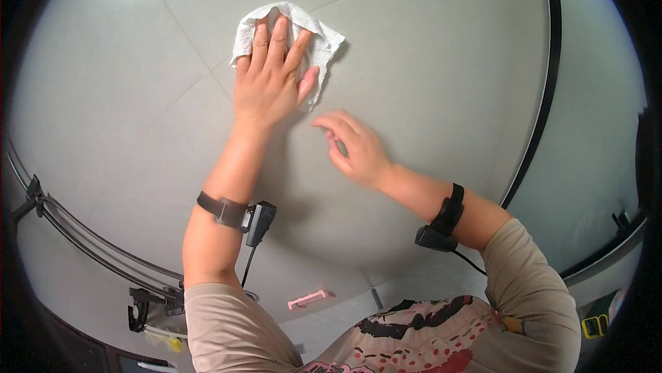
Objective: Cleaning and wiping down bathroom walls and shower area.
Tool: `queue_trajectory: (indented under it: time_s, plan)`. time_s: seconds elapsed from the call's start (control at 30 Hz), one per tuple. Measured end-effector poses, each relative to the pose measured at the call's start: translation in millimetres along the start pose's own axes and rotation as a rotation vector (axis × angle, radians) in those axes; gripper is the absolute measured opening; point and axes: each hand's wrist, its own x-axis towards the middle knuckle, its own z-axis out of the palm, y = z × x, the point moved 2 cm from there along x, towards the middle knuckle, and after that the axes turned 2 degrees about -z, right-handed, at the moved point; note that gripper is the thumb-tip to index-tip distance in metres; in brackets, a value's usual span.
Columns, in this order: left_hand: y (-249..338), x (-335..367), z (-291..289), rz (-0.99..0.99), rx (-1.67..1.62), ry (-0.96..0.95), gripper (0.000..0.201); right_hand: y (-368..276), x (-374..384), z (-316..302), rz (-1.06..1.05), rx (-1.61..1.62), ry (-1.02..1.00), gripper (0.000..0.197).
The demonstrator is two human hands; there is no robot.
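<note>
L hand on wht cloth, R hand half-curled nrby.

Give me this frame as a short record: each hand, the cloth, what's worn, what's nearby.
Left hand: spread over the white cloth, fingertips partly covered
Right hand: fingers curled, nothing visible held
Cloth: crumpled, against the grey tiled surface
Worn: black straps, one per forearm
Nearby: pink bar-shaped item, lower middle; black-edged panel, right

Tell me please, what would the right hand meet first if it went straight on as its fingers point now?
Likely the bare left hand, spread on the crumpled white cloth; depth is unclear, so the right hand might pass clear of it.
</note>
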Motion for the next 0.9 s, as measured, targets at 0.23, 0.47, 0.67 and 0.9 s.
queue_trajectory:
  time_s: [0.23,0.47,0.67,0.9]
  plan:
    - [-4.6,-2.7,0.5,0.029,-0.01,-0.003,0.058,-19.5,70.9,-7.1,-0.342,0.076,0.27,0.038]
    - [-4.1,-1.7,-0.7,-0.052,-0.276,0.1,0.053,-16.5,135.9,6.3,-0.419,0.341,0.384,0.017]
    - [-3.8,-1.2,-6.4,-0.061,-0.212,-0.03,0.076,13.7,166.9,5.1,-0.273,0.397,0.656,0.014]
    - [-22.4,-8.0,-8.8,-0.018,-0.51,0.019,0.053,45.9,149.3,-18.5,-0.468,-0.165,0.491,0.026]
